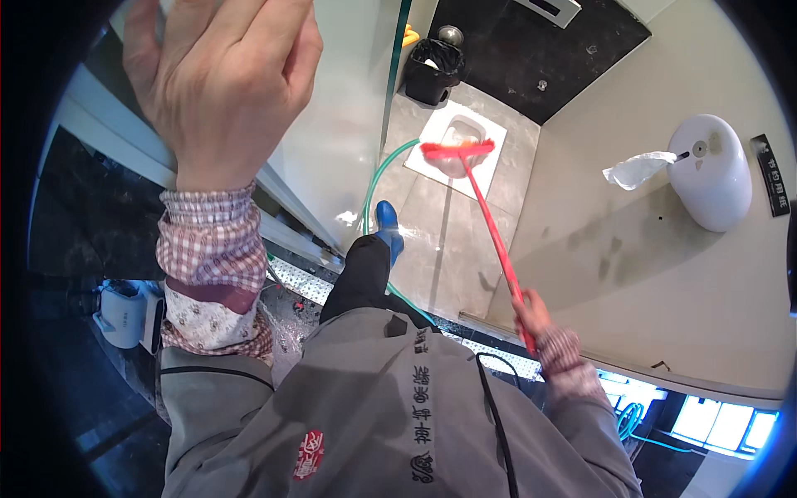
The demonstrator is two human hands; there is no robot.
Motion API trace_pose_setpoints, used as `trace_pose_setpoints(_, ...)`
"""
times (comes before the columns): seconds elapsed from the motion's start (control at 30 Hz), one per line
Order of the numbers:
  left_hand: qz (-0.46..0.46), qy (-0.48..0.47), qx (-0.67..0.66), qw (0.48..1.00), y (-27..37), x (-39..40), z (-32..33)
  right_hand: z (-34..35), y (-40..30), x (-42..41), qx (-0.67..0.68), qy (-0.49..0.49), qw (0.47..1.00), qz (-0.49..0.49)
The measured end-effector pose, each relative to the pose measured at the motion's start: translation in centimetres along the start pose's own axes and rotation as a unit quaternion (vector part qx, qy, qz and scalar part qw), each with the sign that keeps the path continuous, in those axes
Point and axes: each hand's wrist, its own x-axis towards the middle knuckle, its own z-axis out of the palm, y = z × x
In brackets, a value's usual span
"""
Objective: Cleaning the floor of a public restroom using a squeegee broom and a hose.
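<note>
My right hand (pixel 531 317) grips the red handle (pixel 492 227) of a long-handled brush. Its red bristled head (pixel 459 150) lies across a white squat toilet (pixel 500 132) set in the floor; the head looks blurred. A green hose (pixel 375 180) curves over the floor beside the toilet. My left hand (pixel 227 87) is raised in front of a pale partition panel (pixel 336 118), its back towards me and its fingers spread. The fingertips run past the top edge of the picture. Whether that palm touches the panel is hidden.
A black lined bin (pixel 434 70) stands in the far left corner. On the right wall hang a white paper dispenser (pixel 710 174) and a sign (pixel 770 176) with writing. One blue boot (pixel 387 219) is on the wet tiles. A pale blue jug (pixel 121 317) is behind at left.
</note>
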Motion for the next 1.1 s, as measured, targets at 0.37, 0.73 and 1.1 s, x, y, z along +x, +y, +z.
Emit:
trace_pose_setpoints(0.37,-0.046,0.044,-0.057,0.996,0.1,-0.4,1.4,-0.2,-6.1,7.7,0.122,-0.008,0.991,0.061)
trace_pose_setpoints(0.73,-0.037,0.061,-0.027,0.997,-0.2,-0.2,1.9,-2.9,-4.8,2.7,0.08,-0.074,0.992,0.069)
trace_pose_setpoints(1.1,-0.021,-0.152,0.061,0.986,-0.4,0.3,-1.7,-4.3,-3.9,-2.9,0.029,-0.069,0.987,0.143)
